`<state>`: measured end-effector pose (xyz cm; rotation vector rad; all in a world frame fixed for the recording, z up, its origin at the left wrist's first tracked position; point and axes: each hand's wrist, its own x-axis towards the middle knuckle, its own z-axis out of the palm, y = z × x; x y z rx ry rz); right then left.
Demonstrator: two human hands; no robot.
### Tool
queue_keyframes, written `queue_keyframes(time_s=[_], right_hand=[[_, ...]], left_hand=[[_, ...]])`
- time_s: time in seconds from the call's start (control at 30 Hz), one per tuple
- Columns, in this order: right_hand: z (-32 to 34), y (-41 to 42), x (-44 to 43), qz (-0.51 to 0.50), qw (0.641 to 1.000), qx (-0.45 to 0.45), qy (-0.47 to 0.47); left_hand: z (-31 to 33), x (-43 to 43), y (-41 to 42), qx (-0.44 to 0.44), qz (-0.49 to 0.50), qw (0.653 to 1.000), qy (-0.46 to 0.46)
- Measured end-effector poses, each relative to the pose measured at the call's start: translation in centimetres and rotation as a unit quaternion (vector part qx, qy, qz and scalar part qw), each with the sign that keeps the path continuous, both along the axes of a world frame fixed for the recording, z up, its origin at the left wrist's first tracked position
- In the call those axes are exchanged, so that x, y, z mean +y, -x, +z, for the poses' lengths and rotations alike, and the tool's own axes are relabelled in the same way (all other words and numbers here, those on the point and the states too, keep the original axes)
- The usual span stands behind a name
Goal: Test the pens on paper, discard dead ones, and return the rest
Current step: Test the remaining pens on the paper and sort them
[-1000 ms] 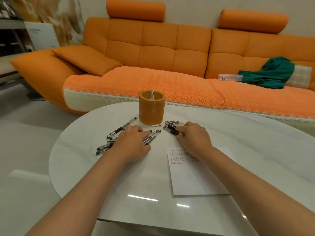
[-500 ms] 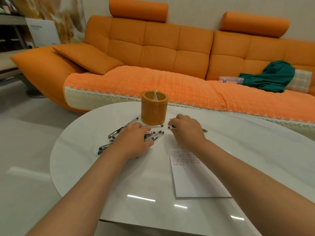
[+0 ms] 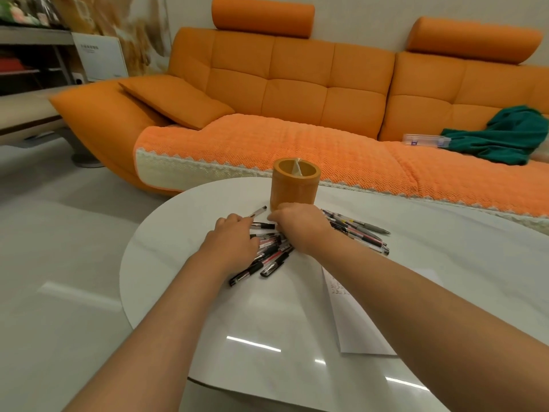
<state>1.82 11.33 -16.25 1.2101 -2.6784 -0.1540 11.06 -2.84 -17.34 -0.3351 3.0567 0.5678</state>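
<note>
Head view, looking down over a round white glossy table [image 3: 267, 337], with an orange tufted sofa [image 3: 297, 84] beyond its far edge. Near the far edge of the table, an upright orange cylindrical pen holder [image 3: 294, 185], something pale and thin leaning inside it. Just in front of the holder, two bare forearms reaching in from the near edge, both hands palm-down on a heap of black-capped clear-barrelled pens [image 3: 267, 257]. Left hand [image 3: 231, 242] laid flat over the left part of the heap, fingers stretched toward the holder and loosely spread; no clear grasp on any single pen, and whether anything is pinched beneath cannot be told. Right hand [image 3: 300, 227] curled over the heap's far right part, fingertips close to the holder's base, knuckles raised; closing on a pen or merely resting cannot be told. Several pens fanning out from under the left palm toward the near edge, one more lying loose between the left fingertips and the holder. A second cluster of mixed pens, grey and clear [image 3: 356, 233], lying to the right of the right wrist, toward the table's right edge, apart from the first heap. A white sheet of paper with small rows of marks [image 3: 353, 322] flat on the right part of the table, partly hidden by the right forearm. On the sofa seat at far right, a crumpled green cloth [image 3: 505, 135] with a clear plastic box [image 3: 424, 139] just beside it.
</note>
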Motion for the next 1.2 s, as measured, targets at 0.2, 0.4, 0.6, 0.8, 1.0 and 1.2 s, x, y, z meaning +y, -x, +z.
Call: queue_keyframes(time_s=[0.2, 0.4, 0.6, 0.8, 1.0, 1.2], right_hand=[[0.5, -0.3, 1.1, 0.018, 0.998, 0.060, 0.024], [2.0, -1.9, 4.8, -0.020, 0.993, 0.064, 0.099], [2.2, -5.1, 10.0, -0.064, 0.984, -0.041, 0.158], [0.5, -6.3, 14.2, -0.106, 0.981, -0.064, 0.151], [-0.4, -5.5, 16.5, -0.108, 0.976, -0.111, 0.154], [0.2, -5.2, 17.8, -0.096, 0.972, -0.117, 0.179]], left_hand=[[0.4, 0.1, -0.1, 0.039, -0.009, 0.999, 0.009], [1.4, 2.1, -0.3, 0.123, -0.057, 0.991, 0.007], [1.6, 5.5, 0.1, 0.169, -0.128, 0.976, -0.055], [1.2, 9.4, 0.1, 0.182, -0.190, 0.961, -0.082], [0.7, 11.7, 0.9, 0.156, -0.222, 0.957, -0.105], [0.6, 12.8, 1.5, 0.142, -0.207, 0.961, -0.113]])
